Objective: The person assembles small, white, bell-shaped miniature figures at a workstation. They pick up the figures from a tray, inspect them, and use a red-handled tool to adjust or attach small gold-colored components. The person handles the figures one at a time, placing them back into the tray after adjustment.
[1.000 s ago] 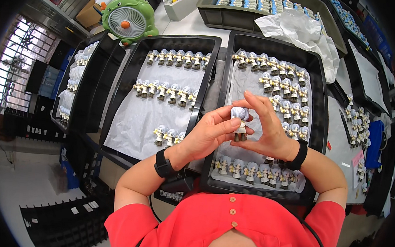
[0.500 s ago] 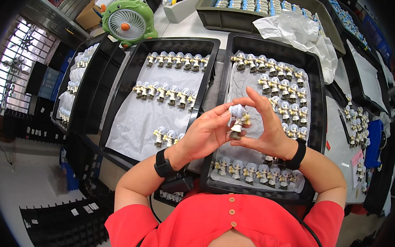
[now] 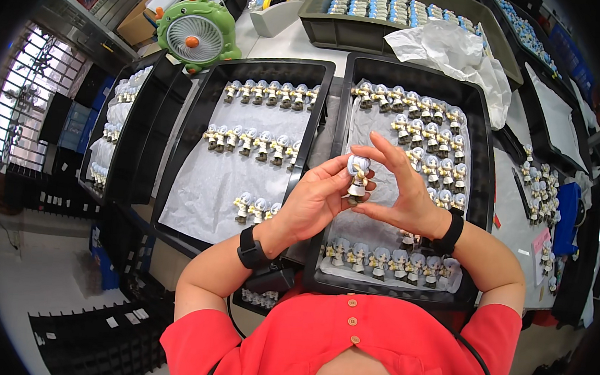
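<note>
Figurine (image 3: 358, 169) is partly covered by the left hand (image 3: 317, 197), its face indistinct.

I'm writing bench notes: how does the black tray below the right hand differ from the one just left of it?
The right tray shows more figurines than the left tray. The right tray's upper rows sit close; the left tray's three visible rows stand apart, with wide bare paper between. Both are black and lined with pale paper.
</note>
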Demonstrator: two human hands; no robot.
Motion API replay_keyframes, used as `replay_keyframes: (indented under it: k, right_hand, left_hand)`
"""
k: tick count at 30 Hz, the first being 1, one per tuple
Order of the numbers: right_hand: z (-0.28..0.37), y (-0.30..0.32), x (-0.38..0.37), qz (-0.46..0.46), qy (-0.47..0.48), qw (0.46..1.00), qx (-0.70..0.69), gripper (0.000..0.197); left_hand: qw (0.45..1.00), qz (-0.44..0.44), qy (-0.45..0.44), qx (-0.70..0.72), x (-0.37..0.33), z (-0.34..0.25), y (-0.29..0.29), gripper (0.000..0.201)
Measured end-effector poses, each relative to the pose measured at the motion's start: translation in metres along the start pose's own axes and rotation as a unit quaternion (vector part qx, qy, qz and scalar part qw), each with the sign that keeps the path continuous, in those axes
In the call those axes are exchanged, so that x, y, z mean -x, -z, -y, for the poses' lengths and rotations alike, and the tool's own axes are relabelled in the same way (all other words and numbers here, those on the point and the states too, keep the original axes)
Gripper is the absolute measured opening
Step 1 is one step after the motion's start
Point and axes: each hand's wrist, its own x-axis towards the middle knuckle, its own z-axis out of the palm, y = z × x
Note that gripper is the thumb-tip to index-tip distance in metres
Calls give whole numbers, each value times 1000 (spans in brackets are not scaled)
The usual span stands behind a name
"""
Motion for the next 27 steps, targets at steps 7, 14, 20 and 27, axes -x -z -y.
replay_keyframes:
  k: [7, 14, 20, 27]
  right_hand:
    - [-5, -1, 1, 9, -23, 999, -33, 96]
    - [-8, 0, 0, 16, -57, 997, -56, 93]
    - [-6, 2, 0, 35, -72, 996, -43, 92]
    - [-9, 1, 0, 35, -73, 996, -43, 92]
  left_hand:
    - [1000, -2, -3, -15, 0, 0, 0, 39]
    - [1000, -7, 6, -14, -1, -2, -3, 40]
    - [1000, -12, 0, -29, -1, -2, -4, 41]
    - [999, -8, 3, -43, -2, -3, -3, 44]
